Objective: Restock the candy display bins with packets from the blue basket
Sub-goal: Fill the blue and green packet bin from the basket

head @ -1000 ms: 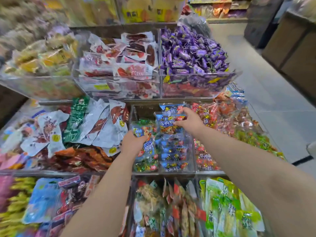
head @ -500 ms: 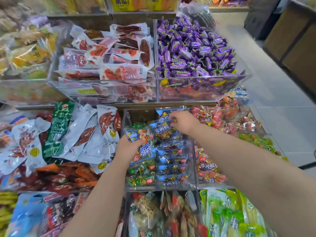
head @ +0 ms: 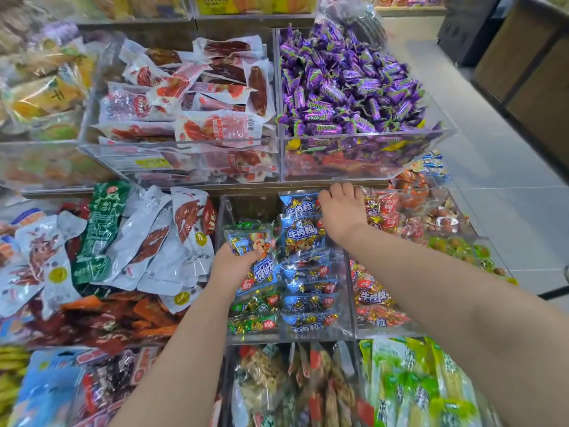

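At twelve o'clock of the view, two clear upper bins stand side by side, with red vacuum-packed meat packets toward eleven and purple-wrapped candies toward one. White and green pouches lie heaped at nine o'clock. Dead centre sits the clear centre bin, its rear left corner bare, and a bin of red packets stands against its three o'clock wall. Within the centre bin, a row of blue packets stands on edge along the three o'clock side, running from six to twelve. Green packets lie toward its seven o'clock corner. My right hand reaches to the twelve o'clock end of that row, back upward, with the thumb against the rearmost packet's edge. Whether its fingers pinch that packet I cannot tell. My left hand is at the bin's nine o'clock side and grips one blue packet, thumb laid over its face. That packet is tilted above the green packets, just beside the row.
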The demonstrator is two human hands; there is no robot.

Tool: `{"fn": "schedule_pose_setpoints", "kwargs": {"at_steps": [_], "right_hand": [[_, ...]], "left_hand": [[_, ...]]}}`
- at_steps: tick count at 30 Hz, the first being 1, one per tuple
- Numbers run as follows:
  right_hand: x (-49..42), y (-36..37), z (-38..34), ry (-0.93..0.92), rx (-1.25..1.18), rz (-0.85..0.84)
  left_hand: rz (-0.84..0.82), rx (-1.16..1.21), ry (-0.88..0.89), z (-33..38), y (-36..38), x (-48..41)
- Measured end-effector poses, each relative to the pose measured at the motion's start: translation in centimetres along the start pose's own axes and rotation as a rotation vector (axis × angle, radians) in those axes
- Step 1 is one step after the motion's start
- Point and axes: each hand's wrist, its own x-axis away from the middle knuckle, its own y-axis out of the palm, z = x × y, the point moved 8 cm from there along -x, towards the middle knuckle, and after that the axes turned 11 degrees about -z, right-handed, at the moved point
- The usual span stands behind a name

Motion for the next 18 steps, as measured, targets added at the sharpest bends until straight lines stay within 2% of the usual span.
{"fn": "schedule_pose_setpoints", "kwargs": {"at_steps": [2,4,5,7,9,11,12,14,16,18], "right_hand": [[0.3,-0.2,-0.3,-0.085,-0.114,0.046],[0.8,-0.3,-0.8,-0.202,-0.442,0.043],[1.1,-0.1,-1.1,-0.219,-0.679,-0.032],[2.0,1.2,-2.3,-0.197,-1.114,-0.31],[3.5,2.9,-4.3,-0.174,-1.297,-0.627],[5.2,4.1,-5.9,-0.187,-1.409,-0.815],[5.6,4.5,-6.3,-0.174,-1.486,-0.819],[5.7,4.8,-6.1,-0.062,-1.756,-0.683],[5.8,5.2,-4.8,0.146,-2.112,-0.464],[6.1,5.3,-4.2,0.228,-2.338,-0.352]], "left_hand": [[0.021,0.033,0.01,0.0,-0.3,0.0],[0.025,0.103,0.01,0.0,-0.5,0.1],[0.007,0.163,0.003,0.0,-0.4,0.1],[-0.057,0.346,-0.049,0.1,0.3,0.3],[-0.099,0.58,-0.081,0.2,1.1,0.5],[-0.089,0.737,-0.03,0.9,1.7,0.7],[-0.077,0.791,-0.006,1.1,2.0,0.8],[-0.084,0.875,0.02,1.4,2.9,1.0],[-0.163,0.907,0.02,1.6,3.9,1.3],[-0.276,0.853,0.006,1.9,4.9,1.9]]}}
